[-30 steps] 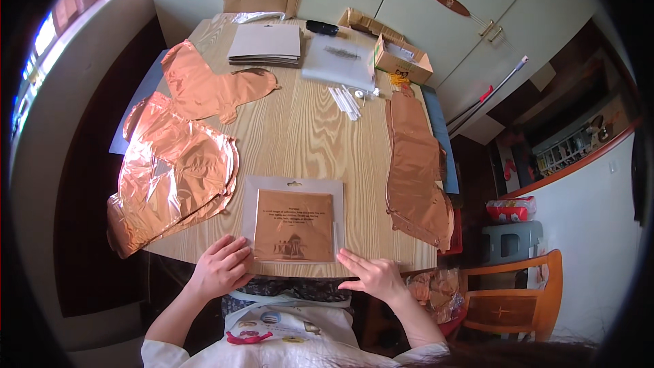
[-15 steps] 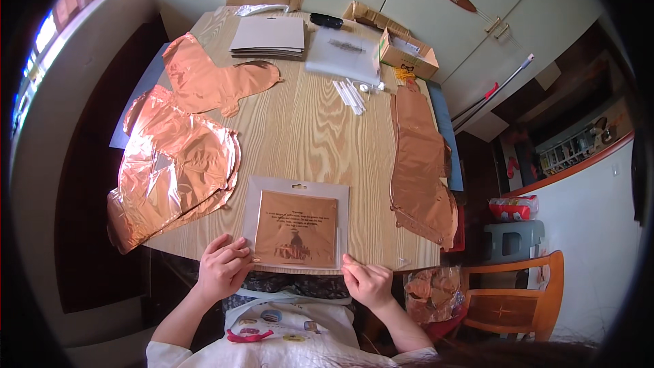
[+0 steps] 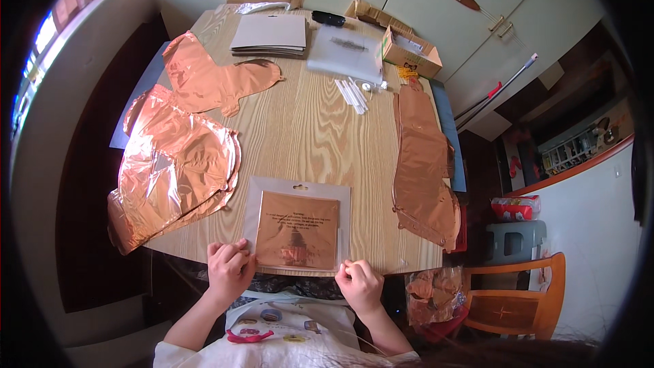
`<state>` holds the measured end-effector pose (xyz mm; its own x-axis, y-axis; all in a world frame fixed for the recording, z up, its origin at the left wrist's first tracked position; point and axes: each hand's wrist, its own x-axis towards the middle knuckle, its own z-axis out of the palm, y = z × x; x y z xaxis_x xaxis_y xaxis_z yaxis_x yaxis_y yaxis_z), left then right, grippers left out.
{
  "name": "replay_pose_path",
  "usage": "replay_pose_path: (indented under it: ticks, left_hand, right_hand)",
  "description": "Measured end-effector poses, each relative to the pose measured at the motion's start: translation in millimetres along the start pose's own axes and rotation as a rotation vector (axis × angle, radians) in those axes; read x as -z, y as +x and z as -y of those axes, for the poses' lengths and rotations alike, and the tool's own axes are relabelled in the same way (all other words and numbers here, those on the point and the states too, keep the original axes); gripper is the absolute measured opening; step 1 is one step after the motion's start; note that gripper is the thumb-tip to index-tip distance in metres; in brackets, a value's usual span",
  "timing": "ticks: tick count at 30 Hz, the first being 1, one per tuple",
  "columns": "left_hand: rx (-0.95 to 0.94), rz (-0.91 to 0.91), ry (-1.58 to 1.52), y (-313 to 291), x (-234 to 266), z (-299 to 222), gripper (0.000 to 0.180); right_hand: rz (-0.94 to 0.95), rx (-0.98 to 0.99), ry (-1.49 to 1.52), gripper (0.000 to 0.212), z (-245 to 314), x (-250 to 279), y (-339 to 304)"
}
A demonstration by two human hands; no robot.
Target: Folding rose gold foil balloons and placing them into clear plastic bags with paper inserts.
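Note:
A clear plastic bag [image 3: 344, 225] lies flat at the table's near edge, with a hang hole at its far end. Inside it is a folded copper-coloured foil piece [image 3: 298, 238], seen under dark print on the bag. My left hand [image 3: 231, 266] is closed at the bag's near left corner, fingers curled against its edge. At the near right corner my right hand [image 3: 361, 284] pinches the bag's edge between thumb and forefinger. Larger unfolded copper foil balloons [image 3: 180, 163] lie in a pile to the left, and another copper foil stack [image 3: 424, 163] lies along the right side.
Toward the back are a stack of grey cards [image 3: 269, 33], clear plastic sleeves [image 3: 344, 54], white straws [image 3: 351, 97] and an open cardboard box [image 3: 412, 53]. A wooden chair [image 3: 514, 293] stands at the right, with a bag of copper foil [image 3: 436, 293] beside it.
Both hands have shifted slightly toward me, and the right hand has also moved left, its fingers now at the bag's near right corner. The bag has barely moved.

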<state>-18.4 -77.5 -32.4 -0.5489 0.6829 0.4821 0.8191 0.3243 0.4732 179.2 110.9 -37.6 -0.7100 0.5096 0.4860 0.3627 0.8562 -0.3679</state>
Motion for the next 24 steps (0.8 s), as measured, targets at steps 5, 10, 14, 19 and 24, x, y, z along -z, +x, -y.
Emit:
replay_pose_path:
  ticks: [5,10,14,19,24]
  left_hand:
    - [0.049,0.002,0.032,-2,-1,-2,0.019]
    - [0.226,-0.026,-0.082,-9,-3,4,0.020]
    - [0.192,0.024,-0.060,-6,3,2,0.018]
    - [-0.178,0.218,0.077,5,10,-42,0.037]
    - [-0.237,0.414,0.108,0,-9,-56,0.056]
  right_hand:
    - [0.118,-0.132,0.006,0.019,4,8,3]
    - [0.155,-0.198,-0.062,0.020,12,10,8]
    - [0.088,-0.160,-0.012,0.013,11,13,9]
    - [0.079,0.223,-0.090,0.028,30,20,13]
    - [0.281,0.326,-0.112,0.039,47,10,8]
